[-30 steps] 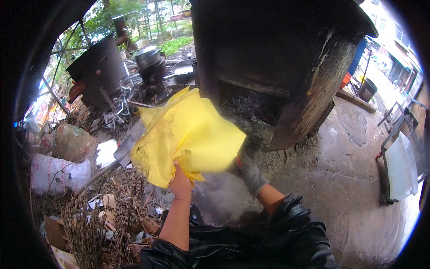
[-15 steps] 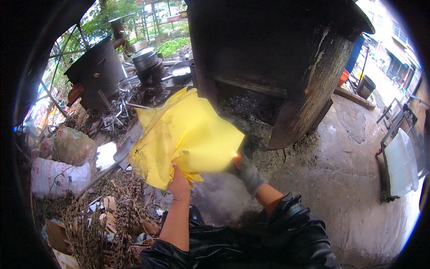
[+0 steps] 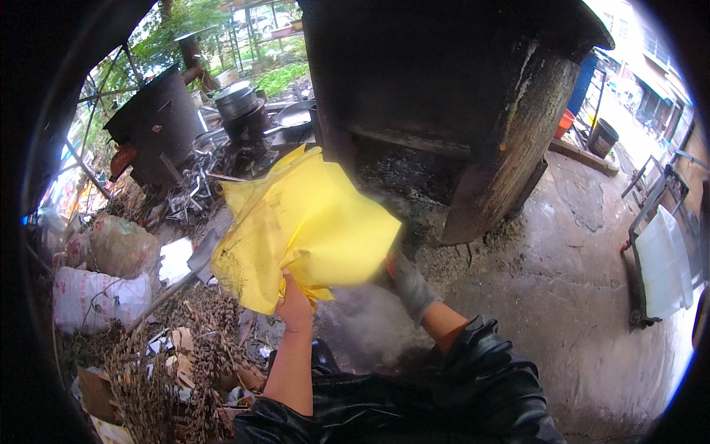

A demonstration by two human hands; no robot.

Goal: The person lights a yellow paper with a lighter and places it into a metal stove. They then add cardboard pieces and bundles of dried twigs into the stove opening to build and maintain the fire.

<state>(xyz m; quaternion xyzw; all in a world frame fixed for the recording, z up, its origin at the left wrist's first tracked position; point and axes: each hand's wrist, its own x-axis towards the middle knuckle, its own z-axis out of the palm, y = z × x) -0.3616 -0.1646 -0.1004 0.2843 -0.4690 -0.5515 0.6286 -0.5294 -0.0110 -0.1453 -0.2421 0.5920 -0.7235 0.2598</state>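
Left hand [image 3: 296, 305] bare, closed on the lower edge of a big yellow sheet [image 3: 307, 226], pinching its gathered folds from below. Right hand [image 3: 409, 285] in a grey glove, partly hidden behind the sheet's right corner; fingers out of sight there, so cannot tell whether closed on the sheet or loose. Sheet held up in the air, crumpled and smudged dark at its lower left, just in front of the sooty black stove [image 3: 451, 111], covering the left part of the stove's opening. Ash and soot inside that opening, to the right of the sheet. Pale smoke or dust low down, below the sheet and between the two forearms. Black shiny sleeves [image 3: 473, 385] on both arms, left one pushed up to the elbow. Left of the stove, a black drum [image 3: 159, 122] and stacked metal pots [image 3: 238, 100]. Further left of the stove, stuffed sacks [image 3: 103, 296]; near them, dry twigs [image 3: 192, 333] and cardboard scraps on the ground. Right of the stove, bare concrete floor [image 3: 577, 288].
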